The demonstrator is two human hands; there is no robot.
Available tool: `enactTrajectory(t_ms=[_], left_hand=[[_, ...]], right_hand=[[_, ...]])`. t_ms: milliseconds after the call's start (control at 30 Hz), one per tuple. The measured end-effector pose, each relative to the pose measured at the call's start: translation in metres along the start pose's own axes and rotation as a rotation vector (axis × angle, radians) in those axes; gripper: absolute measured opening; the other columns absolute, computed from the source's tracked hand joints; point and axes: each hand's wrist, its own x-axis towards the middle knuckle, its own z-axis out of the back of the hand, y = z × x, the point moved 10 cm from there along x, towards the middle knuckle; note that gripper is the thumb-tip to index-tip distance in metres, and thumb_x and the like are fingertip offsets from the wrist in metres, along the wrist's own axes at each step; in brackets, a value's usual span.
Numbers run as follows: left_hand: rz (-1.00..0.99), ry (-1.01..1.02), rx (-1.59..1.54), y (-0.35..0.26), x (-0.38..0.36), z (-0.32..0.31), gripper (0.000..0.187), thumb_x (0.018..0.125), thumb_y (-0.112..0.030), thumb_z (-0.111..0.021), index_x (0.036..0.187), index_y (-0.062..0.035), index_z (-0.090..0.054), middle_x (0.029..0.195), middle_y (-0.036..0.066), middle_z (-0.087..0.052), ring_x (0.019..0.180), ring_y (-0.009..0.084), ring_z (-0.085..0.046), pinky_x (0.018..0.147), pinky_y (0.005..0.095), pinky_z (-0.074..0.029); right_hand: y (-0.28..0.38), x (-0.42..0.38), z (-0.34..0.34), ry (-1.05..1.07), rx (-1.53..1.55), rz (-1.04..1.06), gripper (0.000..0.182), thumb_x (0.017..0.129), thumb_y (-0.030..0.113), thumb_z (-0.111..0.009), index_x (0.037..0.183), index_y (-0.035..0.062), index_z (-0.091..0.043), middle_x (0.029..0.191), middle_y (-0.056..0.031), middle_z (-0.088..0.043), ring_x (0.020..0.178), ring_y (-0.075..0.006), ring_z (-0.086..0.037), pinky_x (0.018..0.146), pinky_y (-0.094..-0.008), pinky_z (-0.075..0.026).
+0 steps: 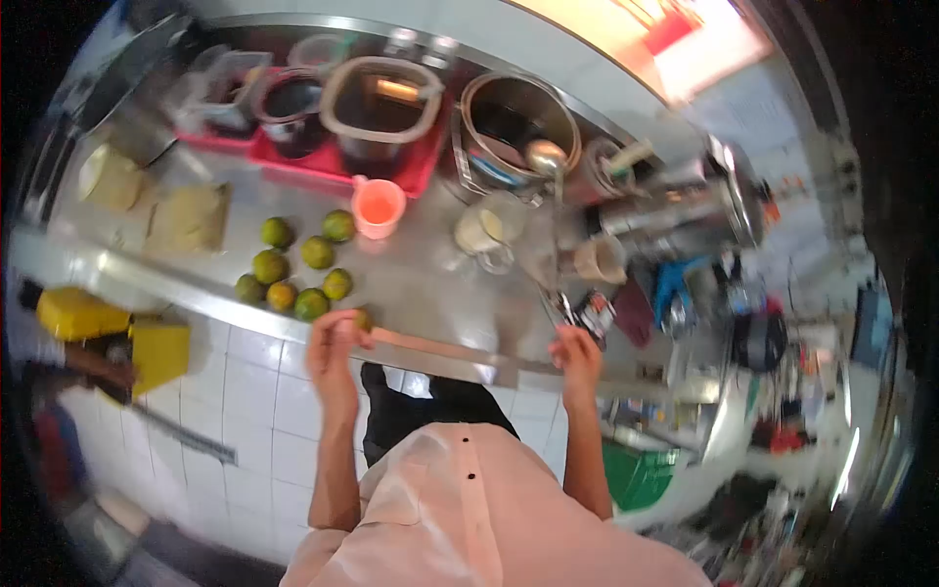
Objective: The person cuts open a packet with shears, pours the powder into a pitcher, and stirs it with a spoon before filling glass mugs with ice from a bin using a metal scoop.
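Near the frame's center, the left hand (333,344) pinches a small lime (363,319) and a wooden stick (440,347) at the counter (421,293) edge, while the right hand (577,354), fingers curled, seems to grip the stick's far end, so the lime could slip and roll off.

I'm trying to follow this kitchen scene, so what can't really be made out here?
- Left hand: what it grips is blurred; a small fruit and a pale stick show, head view.
- Right hand: motion blur hides whether it grips anything.
- Clutter at right: too smeared to name.
- Pots: contents too dark.
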Motion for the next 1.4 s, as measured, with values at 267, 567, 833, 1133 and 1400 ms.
enactTrajectory(t_ms=[267,567,833,1133,1400], left_hand=[[-0.416,0.094,0.071,-0.119,0.025,-0.001,0.017,0.101,-0.013,-0.059,0.111,-0.0003,-0.063,0.096,0.010,-0.064,0.080,0.0184,-0.060,0.079,0.0338,-0.049],[-0.082,0.557,0.143,-0.025,-0.003,-0.149,0.018,0.104,-0.019,-0.059,0.110,-0.0024,-0.064,0.092,0.005,-0.059,0.085,0.0151,-0.059,0.078,0.0313,-0.049],[-0.253,1.044,0.591,0.119,-0.122,-0.293,0.026,0.095,-0.013,-0.069,0.116,0.0019,-0.064,0.111,0.016,-0.065,0.104,0.0286,-0.063,0.092,0.0413,-0.051],[-0.668,0.921,1.336,0.266,-0.166,-0.381,0.067,0.087,-0.021,-0.066,0.146,0.0005,-0.045,0.154,0.037,-0.034,0.147,0.0516,-0.028,0.123,0.0602,-0.021],[-0.808,0.794,1.105,0.267,-0.171,-0.405,0.045,0.086,-0.014,-0.059,0.128,0.0005,-0.056,0.132,0.025,-0.058,0.123,0.0466,-0.053,0.107,0.0573,-0.040]], right_hand=[[-0.054,-0.026,-0.033,0.271,-0.032,0.005,0.015,0.103,0.016,-0.064,0.107,0.0045,-0.072,0.097,0.0005,-0.074,0.084,-0.0074,-0.064,0.069,-0.0244,-0.047],[-0.067,-0.008,0.061,-0.107,-0.065,0.057,0.017,0.103,0.022,-0.065,0.109,0.0075,-0.071,0.097,0.0007,-0.074,0.089,-0.0101,-0.065,0.079,-0.0282,-0.052],[-0.100,0.065,0.153,-0.745,-0.653,-0.311,0.097,0.075,0.073,-0.075,0.142,0.0087,-0.047,0.140,-0.0188,-0.051,0.135,-0.0415,-0.043,0.105,-0.0623,-0.036],[-0.107,0.095,0.196,-0.534,-0.626,0.054,0.051,0.084,0.033,-0.080,0.124,0.0095,-0.059,0.122,-0.0183,-0.062,0.117,-0.0408,-0.054,0.096,-0.0530,-0.043],[-0.149,0.121,0.218,-0.274,-0.047,0.028,0.044,0.088,0.022,-0.078,0.122,0.0048,-0.057,0.111,-0.0189,-0.071,0.109,-0.0365,-0.067,0.095,-0.0482,-0.051]])
